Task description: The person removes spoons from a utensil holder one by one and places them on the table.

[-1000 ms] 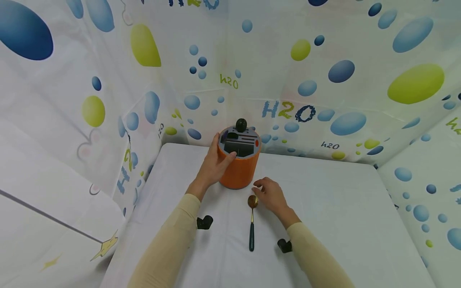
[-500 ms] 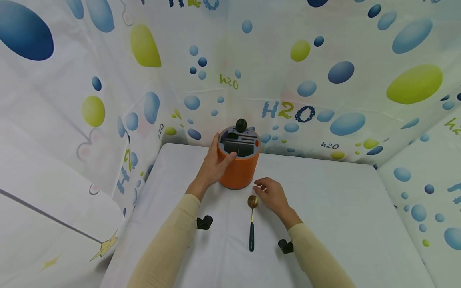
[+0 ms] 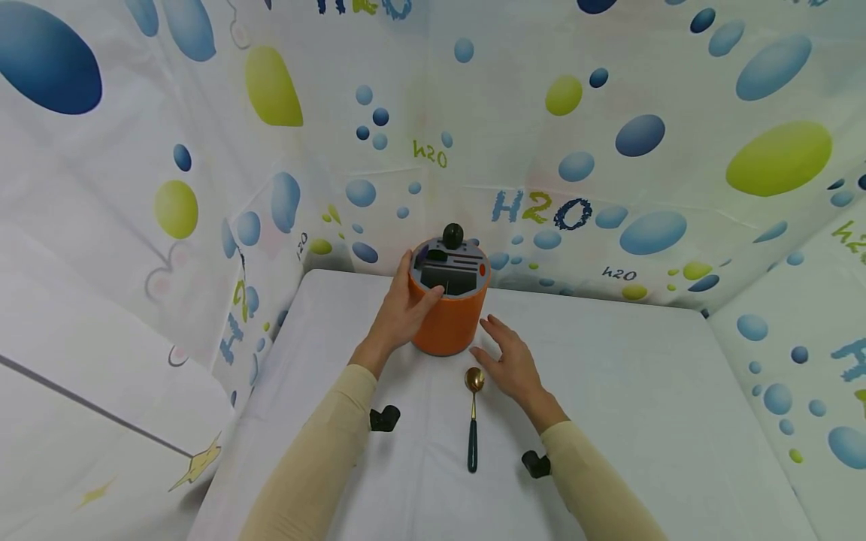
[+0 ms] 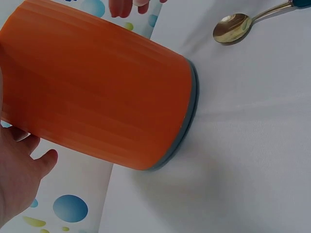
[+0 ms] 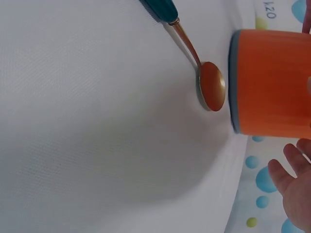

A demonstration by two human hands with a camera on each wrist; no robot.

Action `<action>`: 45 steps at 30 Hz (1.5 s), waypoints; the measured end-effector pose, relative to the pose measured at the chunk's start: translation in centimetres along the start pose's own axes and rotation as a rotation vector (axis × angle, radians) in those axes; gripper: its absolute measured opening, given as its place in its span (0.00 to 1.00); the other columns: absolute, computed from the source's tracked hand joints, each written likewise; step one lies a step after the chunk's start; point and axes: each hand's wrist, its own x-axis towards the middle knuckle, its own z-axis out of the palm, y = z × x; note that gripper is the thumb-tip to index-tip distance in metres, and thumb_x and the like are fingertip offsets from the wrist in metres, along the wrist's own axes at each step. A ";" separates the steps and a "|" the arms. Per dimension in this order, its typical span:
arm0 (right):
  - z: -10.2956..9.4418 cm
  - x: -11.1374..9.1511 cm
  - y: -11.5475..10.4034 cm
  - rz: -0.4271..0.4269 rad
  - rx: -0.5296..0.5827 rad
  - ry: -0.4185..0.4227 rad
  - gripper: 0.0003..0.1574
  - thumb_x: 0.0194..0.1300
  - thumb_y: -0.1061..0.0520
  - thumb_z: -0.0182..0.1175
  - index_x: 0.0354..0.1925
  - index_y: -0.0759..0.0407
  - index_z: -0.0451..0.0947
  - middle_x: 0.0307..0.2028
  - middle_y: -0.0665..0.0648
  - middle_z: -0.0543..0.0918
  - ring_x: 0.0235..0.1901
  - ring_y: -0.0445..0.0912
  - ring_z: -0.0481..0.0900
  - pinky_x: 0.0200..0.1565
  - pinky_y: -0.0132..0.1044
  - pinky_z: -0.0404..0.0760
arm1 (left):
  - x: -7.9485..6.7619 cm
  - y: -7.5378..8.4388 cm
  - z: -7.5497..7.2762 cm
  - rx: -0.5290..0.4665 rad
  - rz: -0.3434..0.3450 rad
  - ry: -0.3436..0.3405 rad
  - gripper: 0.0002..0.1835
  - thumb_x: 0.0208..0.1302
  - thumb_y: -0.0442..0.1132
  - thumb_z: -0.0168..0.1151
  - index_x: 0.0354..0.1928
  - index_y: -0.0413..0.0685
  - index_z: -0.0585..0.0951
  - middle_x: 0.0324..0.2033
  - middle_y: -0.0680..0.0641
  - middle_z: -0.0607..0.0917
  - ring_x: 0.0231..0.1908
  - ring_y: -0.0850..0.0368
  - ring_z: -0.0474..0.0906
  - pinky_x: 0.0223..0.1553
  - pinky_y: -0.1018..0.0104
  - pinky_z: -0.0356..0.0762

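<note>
An orange cylindrical canister (image 3: pixel 446 324) with a grey-rimmed, dark glossy top and a dark round knob (image 3: pixel 453 235) stands near the back of the table. My left hand (image 3: pixel 399 315) grips it high on the left side, thumb over the top's front rim. Its grey base edge (image 4: pixel 187 121) shows in the left wrist view. To the right of the canister, my right hand (image 3: pixel 512 365) has its fingers spread and nothing in them, fingertips close to the orange wall. A gold spoon (image 3: pixel 474 380) with a dark green handle lies in front of the canister, its bowl toward it.
A white cloth covers the table (image 3: pixel 609 391). Behind and beside it hang white sheets (image 3: pixel 514 135) printed with blue and green spots. Small black pieces, such as the one (image 3: pixel 385 418) by the left sleeve, show at both forearms.
My right hand's fingers have spread apart and reached slightly toward the canister from a more curled pose. The left hand, canister and spoon have stayed in place.
</note>
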 end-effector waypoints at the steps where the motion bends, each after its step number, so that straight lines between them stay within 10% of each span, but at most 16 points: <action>1: 0.0 0.0 0.0 -0.004 0.004 0.002 0.40 0.73 0.45 0.65 0.76 0.56 0.68 0.77 0.60 0.67 0.77 0.58 0.65 0.74 0.60 0.66 | 0.0 0.0 0.0 -0.001 0.000 0.000 0.53 0.70 0.69 0.57 0.85 0.63 0.39 0.83 0.55 0.51 0.82 0.50 0.51 0.79 0.39 0.53; 45: -4.7 3.8 -5.1 -0.280 0.172 0.210 0.40 0.70 0.54 0.69 0.75 0.58 0.69 0.75 0.59 0.71 0.74 0.54 0.69 0.68 0.60 0.76 | 0.0 0.3 -0.1 -0.026 0.036 -0.001 0.52 0.71 0.68 0.58 0.85 0.65 0.39 0.83 0.55 0.50 0.82 0.50 0.48 0.80 0.38 0.50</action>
